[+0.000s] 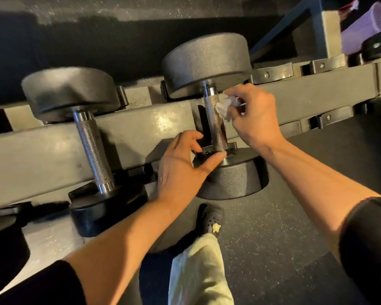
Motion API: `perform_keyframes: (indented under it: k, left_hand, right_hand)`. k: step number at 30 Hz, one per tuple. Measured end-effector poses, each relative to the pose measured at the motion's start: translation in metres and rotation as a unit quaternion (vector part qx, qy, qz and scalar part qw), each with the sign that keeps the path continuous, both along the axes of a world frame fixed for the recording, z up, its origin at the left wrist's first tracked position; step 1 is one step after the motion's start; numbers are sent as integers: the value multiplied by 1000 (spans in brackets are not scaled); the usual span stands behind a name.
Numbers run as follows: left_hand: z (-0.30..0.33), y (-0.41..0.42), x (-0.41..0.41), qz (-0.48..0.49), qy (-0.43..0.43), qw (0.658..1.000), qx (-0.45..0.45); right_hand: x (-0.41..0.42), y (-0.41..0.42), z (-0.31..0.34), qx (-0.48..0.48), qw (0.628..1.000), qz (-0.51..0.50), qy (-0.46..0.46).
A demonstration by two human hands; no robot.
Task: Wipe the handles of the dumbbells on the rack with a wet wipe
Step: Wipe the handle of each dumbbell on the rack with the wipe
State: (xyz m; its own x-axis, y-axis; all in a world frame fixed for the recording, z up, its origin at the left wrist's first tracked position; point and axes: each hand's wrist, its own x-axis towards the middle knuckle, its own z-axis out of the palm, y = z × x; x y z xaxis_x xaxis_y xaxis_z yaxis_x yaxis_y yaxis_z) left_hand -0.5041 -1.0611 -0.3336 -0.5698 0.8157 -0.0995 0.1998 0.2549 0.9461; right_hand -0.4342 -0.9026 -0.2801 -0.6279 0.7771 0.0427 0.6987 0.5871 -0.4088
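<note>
— Where are your hands?
— Your left hand (180, 166) is low, with the fingers spread and a bit bent. The thumb points to the right and holds nothing.
— And the other one?
— Your right hand (254, 113) is higher up. Its fingers are curled and pinch a small white wipe (224, 107). Both your arms are bare and reach forward.

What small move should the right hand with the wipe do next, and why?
Probably slide the wet wipe down the knurled handle: the right hand pinches it against the handle's upper part, and the lower part, near the left hand, is bare.
</note>
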Motion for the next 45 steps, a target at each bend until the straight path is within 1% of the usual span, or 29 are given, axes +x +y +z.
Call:
perform_keyframes:
  k: [2, 5, 7, 8, 10, 13, 16, 19, 21, 23, 25, 27, 29, 31, 34, 36, 38, 41, 45]
  left_hand:
    - [7, 14, 7, 19, 20, 1000, 14]
    - [13, 26, 19, 38, 50, 998, 17]
    - [13, 29, 29, 50, 73, 996, -4]
    - [13, 29, 35, 58, 80, 995, -21]
    - [14, 31, 46, 84, 96, 991, -35]
    - [15, 32, 53, 121, 114, 985, -34]
    - [18, 33, 54, 129, 118, 984, -39]
    - [26, 36, 59, 139, 120, 982, -47]
    - [32, 41, 62, 141, 144, 978, -55]
    - [37, 46, 64, 146, 156, 975, -53]
    - [43, 55, 65, 160, 163, 972, -60]
    - [45, 64, 67, 186, 152, 968, -72]
    - [43, 70, 69, 223, 156, 957, -99]
    - [40, 71, 69, 253, 165, 944, -132]
    - [38, 70, 69, 247, 154, 945, -148]
    - [39, 71, 69, 232, 160, 947, -155]
    - [38, 70, 68, 225, 164, 947, -161]
    - [39, 70, 68, 219, 166, 947, -166]
    - [40, 71, 67, 217, 169, 947, -167]
  right_hand:
    - [-5, 3, -7, -20, 999, -19, 36]
    - [-1, 4, -16, -9, 996, 17, 88]
    - [5, 8, -22, 2, 990, 35, 139]
    - [7, 10, -24, -6, 988, 36, 147]
    - [9, 15, -25, -31, 989, 46, 137]
    - [14, 19, -24, -59, 988, 89, 115]
    - [25, 21, -19, -99, 985, 130, 58]
    - [36, 17, -12, -140, 972, 189, 27]
    - [42, 13, -7, -177, 962, 207, -6]
    - [46, 10, -6, -225, 950, 217, -3]
    - [51, 14, -5, -288, 932, 219, 27]
    - [55, 17, -7, -320, 921, 210, 71]
    - [59, 21, -13, -331, 917, 173, 143]
    - [61, 32, -20, -308, 924, 134, 181]
    - [55, 51, -30, -262, 940, 96, 198]
    - [45, 60, -31, -280, 942, 71, 170]
    - [32, 62, -32, -283, 945, 69, 147]
    - [19, 58, -37, -294, 938, 82, 162]
    - [27, 47, -48, -285, 931, 88, 210]
